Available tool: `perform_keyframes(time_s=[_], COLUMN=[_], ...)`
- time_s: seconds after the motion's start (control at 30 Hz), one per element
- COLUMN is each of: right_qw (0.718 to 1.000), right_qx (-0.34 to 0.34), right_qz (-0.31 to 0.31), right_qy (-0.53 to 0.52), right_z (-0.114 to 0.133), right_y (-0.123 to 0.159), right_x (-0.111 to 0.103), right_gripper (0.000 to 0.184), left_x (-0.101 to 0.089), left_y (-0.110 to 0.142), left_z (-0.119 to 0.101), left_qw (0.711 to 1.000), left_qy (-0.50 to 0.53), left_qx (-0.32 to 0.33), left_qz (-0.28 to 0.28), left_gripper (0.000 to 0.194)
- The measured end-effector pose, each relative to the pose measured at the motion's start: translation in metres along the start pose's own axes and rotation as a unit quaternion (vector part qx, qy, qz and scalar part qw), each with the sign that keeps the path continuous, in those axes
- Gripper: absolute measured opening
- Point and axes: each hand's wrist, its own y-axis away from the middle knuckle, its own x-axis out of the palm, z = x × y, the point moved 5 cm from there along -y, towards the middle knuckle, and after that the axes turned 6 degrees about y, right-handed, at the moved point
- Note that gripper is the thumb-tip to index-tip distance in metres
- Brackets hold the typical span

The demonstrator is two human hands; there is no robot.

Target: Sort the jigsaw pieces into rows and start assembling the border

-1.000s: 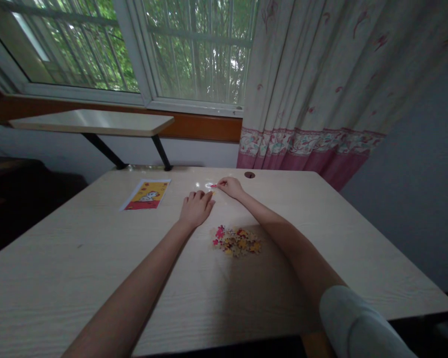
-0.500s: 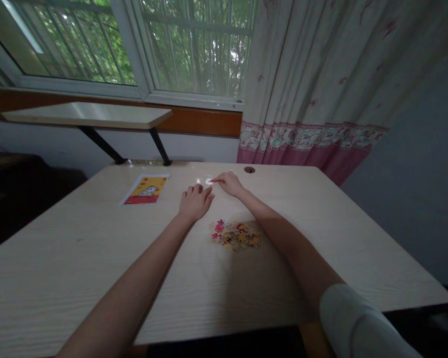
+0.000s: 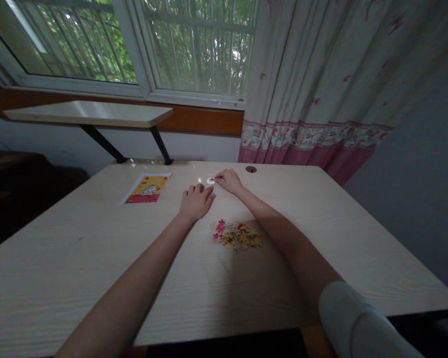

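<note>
Toward the far side of the table, my right hand [image 3: 229,181] has its fingertips pinched at a small pink puzzle piece [image 3: 212,179]. My left hand [image 3: 197,201] lies on the tabletop just to the left, fingers spread a little and slightly bent. By its index fingertip sits a small yellowish piece [image 3: 213,185], partly covered. Nearer to me, between my forearms, is a loose heap of puzzle pieces [image 3: 242,236] in pink, yellow, red and pale tan. A picture card [image 3: 146,189] with a white spotted animal on yellow and red lies left of my hands.
The pale wooden table [image 3: 97,268] reaches back to a wall below a window. A raised shelf [image 3: 93,114] on black legs stands at the back left. There is a round cable hole [image 3: 251,169] near the back edge, and a curtain [image 3: 313,134] hangs behind it.
My right hand's index finger was stretched over the pink piece; now the fingertips are drawn together slightly to its right. My left hand has barely moved. The view has shifted slightly.
</note>
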Motion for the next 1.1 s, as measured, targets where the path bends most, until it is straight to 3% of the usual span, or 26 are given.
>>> perform_keyframes(time_s=[1.1], right_qw=[1.0], right_qx=[0.011], right_qz=[-0.001], right_qy=[-0.016], right_z=[-0.0023], right_y=[0.0021], right_x=[-0.0033], right_gripper=[0.021], left_x=[0.0024], left_y=[-0.0003], left_z=[0.0005], left_qw=[1.0], left_qy=[-0.002], left_qx=[0.009], left_qz=[-0.015], left_gripper=[0.042])
